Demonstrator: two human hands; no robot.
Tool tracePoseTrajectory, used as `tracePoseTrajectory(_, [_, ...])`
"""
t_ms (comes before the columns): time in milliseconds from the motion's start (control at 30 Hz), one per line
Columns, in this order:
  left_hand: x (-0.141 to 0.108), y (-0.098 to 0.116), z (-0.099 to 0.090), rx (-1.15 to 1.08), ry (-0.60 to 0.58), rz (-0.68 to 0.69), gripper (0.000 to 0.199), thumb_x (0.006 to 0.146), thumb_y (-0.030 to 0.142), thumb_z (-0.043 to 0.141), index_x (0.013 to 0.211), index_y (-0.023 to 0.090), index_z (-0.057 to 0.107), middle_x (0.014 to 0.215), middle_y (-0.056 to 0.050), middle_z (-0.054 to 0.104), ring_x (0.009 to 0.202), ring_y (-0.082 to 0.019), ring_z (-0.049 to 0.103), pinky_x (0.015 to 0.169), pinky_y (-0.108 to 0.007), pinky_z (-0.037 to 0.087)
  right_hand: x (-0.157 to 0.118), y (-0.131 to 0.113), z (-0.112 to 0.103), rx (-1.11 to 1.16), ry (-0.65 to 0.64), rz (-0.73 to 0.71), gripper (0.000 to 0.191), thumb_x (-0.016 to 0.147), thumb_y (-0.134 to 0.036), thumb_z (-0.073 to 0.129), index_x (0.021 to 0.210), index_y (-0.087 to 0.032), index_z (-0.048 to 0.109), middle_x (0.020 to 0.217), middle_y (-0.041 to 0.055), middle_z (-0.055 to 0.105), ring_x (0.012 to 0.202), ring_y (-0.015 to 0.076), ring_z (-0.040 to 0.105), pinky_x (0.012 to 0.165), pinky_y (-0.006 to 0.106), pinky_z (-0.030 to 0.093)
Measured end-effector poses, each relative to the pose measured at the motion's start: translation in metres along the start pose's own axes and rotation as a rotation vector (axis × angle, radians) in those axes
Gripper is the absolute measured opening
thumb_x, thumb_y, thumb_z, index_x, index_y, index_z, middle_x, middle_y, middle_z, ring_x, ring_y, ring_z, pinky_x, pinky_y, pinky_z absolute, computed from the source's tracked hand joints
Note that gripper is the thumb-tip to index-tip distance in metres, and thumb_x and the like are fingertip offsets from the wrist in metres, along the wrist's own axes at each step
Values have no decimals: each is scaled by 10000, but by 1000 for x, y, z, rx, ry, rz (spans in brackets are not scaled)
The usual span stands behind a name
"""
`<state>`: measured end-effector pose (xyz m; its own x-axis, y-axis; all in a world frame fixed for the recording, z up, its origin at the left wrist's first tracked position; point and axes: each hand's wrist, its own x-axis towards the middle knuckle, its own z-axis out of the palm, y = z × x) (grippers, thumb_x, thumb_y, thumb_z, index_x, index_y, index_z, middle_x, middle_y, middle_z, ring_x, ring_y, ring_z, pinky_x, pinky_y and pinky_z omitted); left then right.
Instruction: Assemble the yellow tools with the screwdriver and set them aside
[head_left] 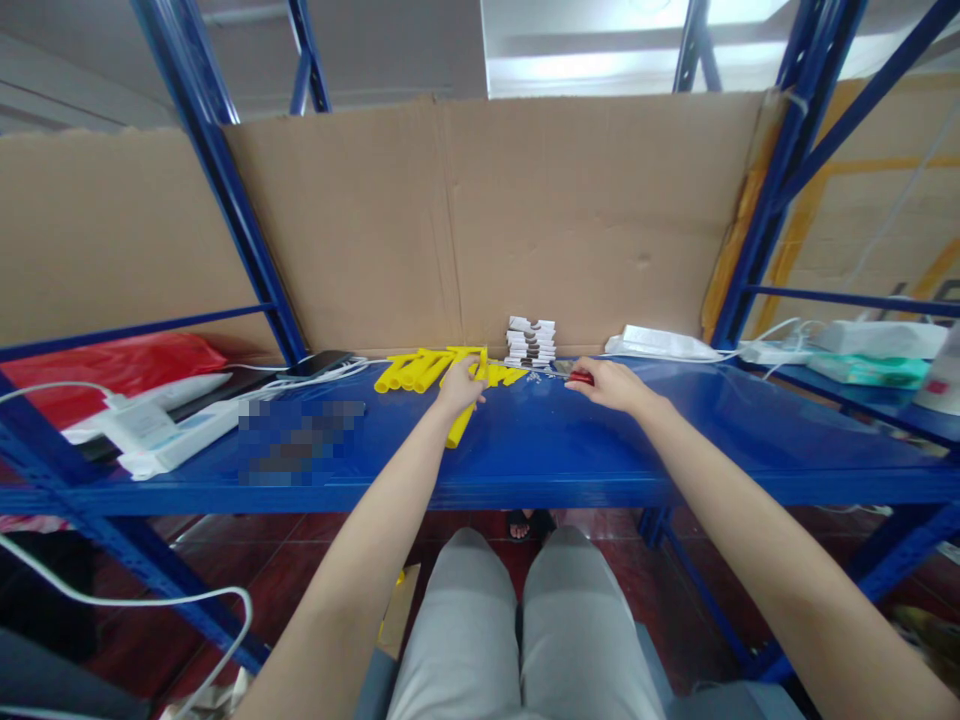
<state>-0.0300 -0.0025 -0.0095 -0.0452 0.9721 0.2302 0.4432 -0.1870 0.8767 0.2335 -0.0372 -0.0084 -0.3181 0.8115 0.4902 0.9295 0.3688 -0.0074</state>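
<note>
The left hand [463, 383] is closed around a yellow tube [460, 430], whose near end juts out below the hand towards the person; a yellow end also shows past the fingertips, probably the same tube. The right hand [611, 386] grips a red-handled tool [581, 377], and its thin shaft points across to the left hand, the tip close to the yellow there; whether it touches I cannot tell.

More yellow tubes [411, 371] lie just beyond and to the left of the left hand. Small yellow pieces [508, 375] sit right beside it, in the gap between the hands, with clear bits [534, 378] nearer the right hand. A stack of white pieces [530, 343] stands behind that gap, on the blue surface [547, 450], and a white packet [660, 343] lies beyond the right hand.

The step in hand looks like working the tool's tip at the tube. As I judge it, the next move calls for a steady left hand and a right hand that keeps the shaft in line with the tube's end
</note>
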Motion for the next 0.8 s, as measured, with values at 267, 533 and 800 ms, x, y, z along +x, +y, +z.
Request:
tracePoseTrajectory(267, [1, 0, 0, 63, -6, 24, 561, 790, 52, 617, 1332, 167, 533, 1027, -96, 661, 456, -86, 596, 382, -170, 413, 0, 0, -2, -81, 22, 23, 136, 896, -350, 552, 910, -221, 593, 829, 64, 711, 764, 226, 655, 611, 277, 377])
tracePoseTrajectory(533, [1, -2, 1, 24, 22, 37, 553, 795, 18, 597, 1321, 176, 536, 1046, -97, 656, 438, -66, 576, 378, -162, 409, 0, -2, 2, -69, 16, 20, 215, 929, -369, 514, 1035, -207, 608, 967, 87, 731, 864, 239, 670, 668, 291, 409])
tracePoseTrajectory(800, [3, -2, 0, 87, -19, 31, 574, 827, 39, 572, 1380, 162, 478, 1052, -96, 659, 447, -55, 569, 391, -161, 417, 1, 1, 1, -175, 82, 17, 167, 922, -335, 502, 976, -208, 596, 859, 77, 722, 786, 227, 660, 604, 272, 359])
